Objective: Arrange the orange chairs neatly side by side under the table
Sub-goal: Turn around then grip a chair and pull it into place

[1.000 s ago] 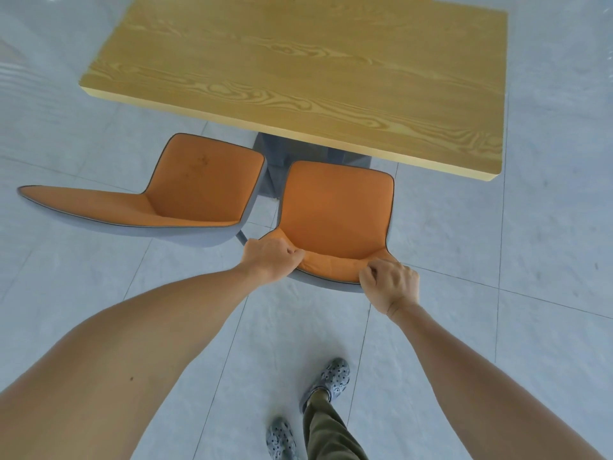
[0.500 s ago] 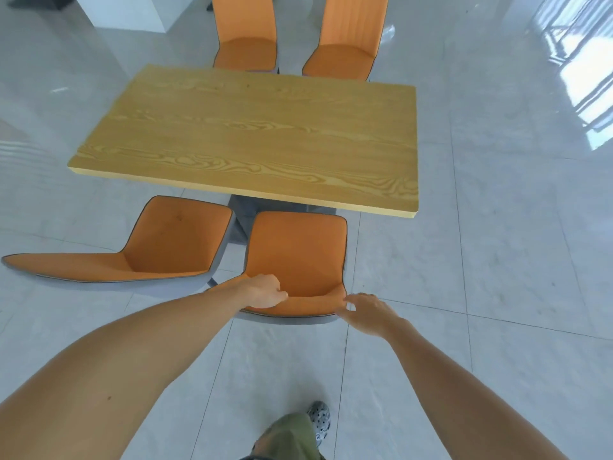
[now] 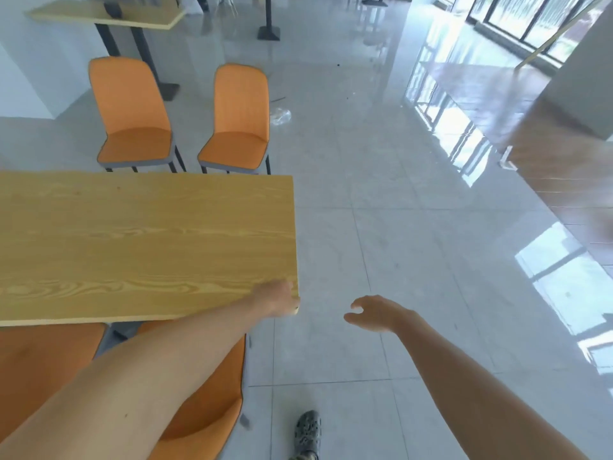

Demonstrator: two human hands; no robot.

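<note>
The left grip [image 3: 277,298] rested on the near corner of the pale wood-grain table [image 3: 146,240], fingers hidden, so I cannot tell its state; the right grip [image 3: 373,312] hung spread and empty. Behind the left grip, two orange padded chairs [image 3: 205,403] sat side by side under the table; beyond it, two more [image 3: 235,127] stood untucked. These look rigid and fairly light; the backrest top seems the best hold.

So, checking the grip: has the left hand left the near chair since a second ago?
Yes. The left hand is off the near chair, now at the table corner.

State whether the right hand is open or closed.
Open: the right hand hangs over bare floor, fingers spread, holding nothing.
</note>
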